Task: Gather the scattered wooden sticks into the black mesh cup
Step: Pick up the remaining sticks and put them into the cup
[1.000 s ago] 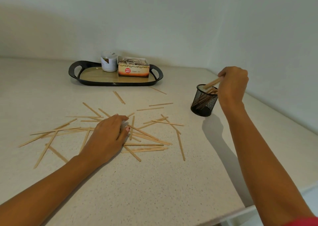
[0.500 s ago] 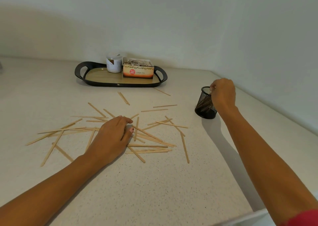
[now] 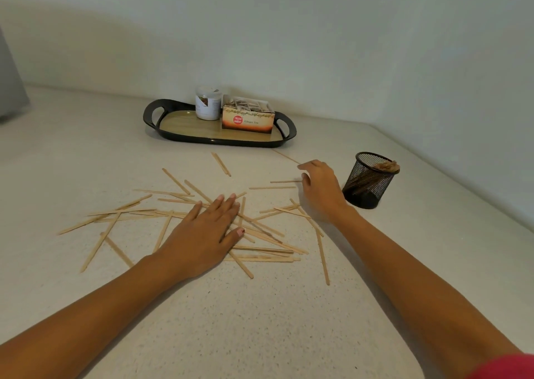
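Several thin wooden sticks (image 3: 268, 235) lie scattered and crossed over the speckled counter. My left hand (image 3: 206, 231) lies flat on the middle of the pile, fingers spread, holding nothing. My right hand (image 3: 319, 189) hovers open to the left of the black mesh cup (image 3: 368, 180), its fingertips close to a single stick (image 3: 284, 181). The cup stands upright at the right, with stick ends (image 3: 385, 165) showing above its rim.
A black tray (image 3: 179, 134) stands at the back against the wall, carrying a white jar (image 3: 207, 103) and an open tea box (image 3: 248, 117). One stick (image 3: 221, 163) lies just in front of the tray. A wall runs close behind the cup on the right.
My right hand has left the cup, where it dropped its sticks, and moved left and down toward the counter. My left hand has flattened and spread on the pile.
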Tool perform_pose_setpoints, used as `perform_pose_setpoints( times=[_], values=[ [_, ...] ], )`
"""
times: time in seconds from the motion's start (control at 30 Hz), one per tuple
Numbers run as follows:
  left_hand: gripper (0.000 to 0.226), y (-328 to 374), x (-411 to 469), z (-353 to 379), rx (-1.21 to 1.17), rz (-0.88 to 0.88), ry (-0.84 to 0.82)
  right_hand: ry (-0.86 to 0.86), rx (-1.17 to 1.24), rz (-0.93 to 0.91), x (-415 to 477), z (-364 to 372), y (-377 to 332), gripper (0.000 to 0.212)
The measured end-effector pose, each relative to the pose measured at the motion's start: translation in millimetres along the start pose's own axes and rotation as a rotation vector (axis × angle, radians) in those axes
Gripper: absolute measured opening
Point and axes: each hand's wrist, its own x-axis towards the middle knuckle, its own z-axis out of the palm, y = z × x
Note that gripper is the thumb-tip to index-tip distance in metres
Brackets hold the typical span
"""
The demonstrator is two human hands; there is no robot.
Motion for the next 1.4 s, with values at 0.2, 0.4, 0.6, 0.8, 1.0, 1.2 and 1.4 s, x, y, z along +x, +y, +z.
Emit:
perform_pose_setpoints(
  times=[0.2, 0.4, 0.6, 0.8, 1.0, 1.2, 1.4],
  values=[
    [0.061, -1, 1, 1, 0.033, 0.002, 0.001, -0.268, 0.020, 0.203, 50, 30, 11, 0.045],
    [0.061, -6, 4, 5, 0.001, 0.015, 0.028, -0.512, -0.022, 0.300, 87, 45, 11, 0.045],
    [0.062, -7, 5, 7, -0.009, 0.016, 0.034, -0.444, 0.105, 0.166, 74, 46, 15, 0.037],
    [0.062, -7, 6, 8, 0.004, 0.021, 0.029, -0.403, 0.270, 0.006, 30, 18, 18, 0.035],
    [0.061, -6, 4, 5, -0.017, 0.013, 0.026, -0.449, 0.335, -0.052, -13, -10, 7, 0.033],
    [0.058, -5, 2, 4, -0.159, 0.000, 0.049, -0.446, 0.306, -0.048, -61, -35, -27, 0.049],
    [0.041, -9, 6, 1, -0.489, -0.197, 0.395, -0.504, 0.220, -0.023, -101, -42, -79, 0.075]
  ],
)
